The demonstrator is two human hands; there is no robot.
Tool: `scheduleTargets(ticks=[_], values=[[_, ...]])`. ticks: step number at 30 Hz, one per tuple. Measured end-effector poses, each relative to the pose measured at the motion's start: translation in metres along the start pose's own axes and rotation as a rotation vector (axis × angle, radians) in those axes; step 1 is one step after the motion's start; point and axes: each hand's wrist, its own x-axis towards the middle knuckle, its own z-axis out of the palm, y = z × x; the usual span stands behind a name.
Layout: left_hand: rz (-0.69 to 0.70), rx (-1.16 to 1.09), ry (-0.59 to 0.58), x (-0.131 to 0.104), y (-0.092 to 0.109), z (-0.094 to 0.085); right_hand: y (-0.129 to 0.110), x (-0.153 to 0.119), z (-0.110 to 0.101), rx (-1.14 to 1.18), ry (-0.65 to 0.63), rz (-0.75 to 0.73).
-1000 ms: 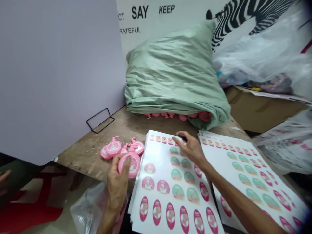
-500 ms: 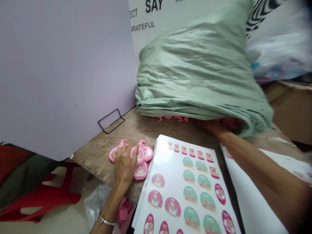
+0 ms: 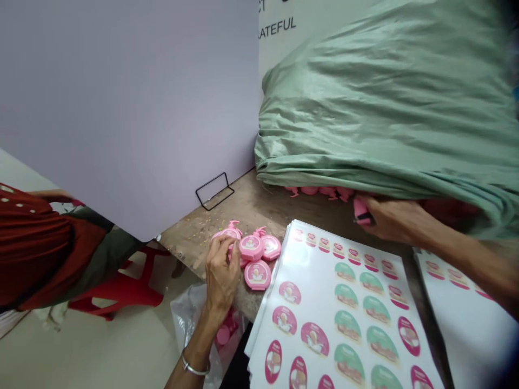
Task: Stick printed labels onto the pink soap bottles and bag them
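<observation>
A cluster of small pink pump bottles [image 3: 257, 274] with round labels lies on the wooden table, some resting on others. My left hand [image 3: 222, 273] is at the cluster's left side, its fingers curled round a labelled pink bottle [image 3: 227, 233] that they partly cover. At the opening of the big green cloth sack [image 3: 377, 119], my right hand [image 3: 387, 219] grips a pink bottle [image 3: 362, 209], seen edge-on with a dark mark near its lower end. More pink bottles [image 3: 328, 192] peek out from under the sack's hem.
A stack of sticker sheets [image 3: 320, 292] lies in front of me, with another sheet stack [image 3: 462, 302] at right. A plastic bag [image 3: 190, 313] with pink pieces hangs below the table edge. At left are a pale panel [image 3: 121, 108], a wire stand [image 3: 214, 192], a red stool [image 3: 121, 286] and a person [image 3: 44, 243].
My right hand has come partly out from under the sack with a pink bottle showing in it. My left hand stays at the cluster. The view has swung left, showing more of the person.
</observation>
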Motion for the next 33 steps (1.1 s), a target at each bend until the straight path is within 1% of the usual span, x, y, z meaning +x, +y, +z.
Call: scheduleTargets(ticks=[2, 3, 4, 5, 7, 8, 10, 12, 13, 15, 17, 19, 21, 22, 23, 25, 27, 30, 32, 33], values=[[-0.008, -0.014, 0.029, -0.007, -0.003, -0.010, -0.006, -0.031, 0.002, -0.156, -0.234, -0.299], [-0.023, -0.010, 0.042, -0.010, -0.007, -0.015, -0.009, -0.048, 0.003, -0.223, -0.322, -0.444], [-0.045, -0.005, 0.051, -0.012, -0.012, -0.020, -0.013, -0.064, 0.005, -0.264, -0.365, -0.546], [-0.069, 0.001, 0.058, -0.014, -0.017, -0.026, -0.017, -0.078, 0.007, -0.264, -0.377, -0.599], [-0.113, 0.011, 0.073, -0.015, -0.030, -0.037, -0.023, -0.100, 0.009, -0.205, -0.388, -0.639], [-0.132, 0.010, 0.077, -0.016, -0.037, -0.043, -0.027, -0.107, 0.008, -0.163, -0.393, -0.634], [-0.161, 0.004, 0.089, -0.016, -0.049, -0.052, -0.033, -0.117, 0.006, -0.074, -0.392, -0.583], [-0.184, -0.010, 0.089, -0.015, -0.058, -0.057, -0.039, -0.125, 0.004, 0.008, -0.408, -0.514], [-0.196, -0.020, 0.084, -0.014, -0.061, -0.058, -0.041, -0.129, 0.005, 0.041, -0.413, -0.494], [-0.215, -0.041, 0.069, -0.010, -0.069, -0.057, -0.042, -0.140, 0.010, 0.067, -0.394, -0.521], [-0.226, -0.058, 0.057, -0.005, -0.076, -0.053, -0.038, -0.150, 0.015, 0.017, -0.310, -0.578], [-0.233, -0.070, 0.047, 0.001, -0.086, -0.048, -0.032, -0.158, 0.015, -0.077, -0.210, -0.609], [-0.231, -0.083, 0.028, 0.009, -0.096, -0.042, -0.032, -0.160, 0.010, -0.134, -0.146, -0.601], [-0.224, -0.092, 0.015, 0.014, -0.101, -0.038, -0.036, -0.159, 0.007, -0.127, -0.125, -0.588], [-0.211, -0.106, -0.002, 0.020, -0.105, -0.035, -0.045, -0.156, 0.005, -0.096, -0.118, -0.568], [-0.168, -0.146, -0.049, 0.036, -0.113, -0.027, -0.072, -0.145, 0.006, 0.012, -0.149, -0.524], [-0.115, -0.205, -0.124, 0.054, -0.118, -0.016, -0.107, -0.129, 0.019, 0.105, -0.279, -0.527], [-0.059, -0.289, -0.282, 0.079, -0.119, 0.001, -0.154, -0.102, 0.053, 0.150, -0.496, -0.563], [-0.041, -0.331, -0.392, 0.088, -0.117, 0.010, -0.172, -0.087, 0.075, 0.125, -0.615, -0.581], [-0.035, -0.349, -0.448, 0.090, -0.116, 0.013, -0.176, -0.082, 0.084, 0.102, -0.649, -0.583]])
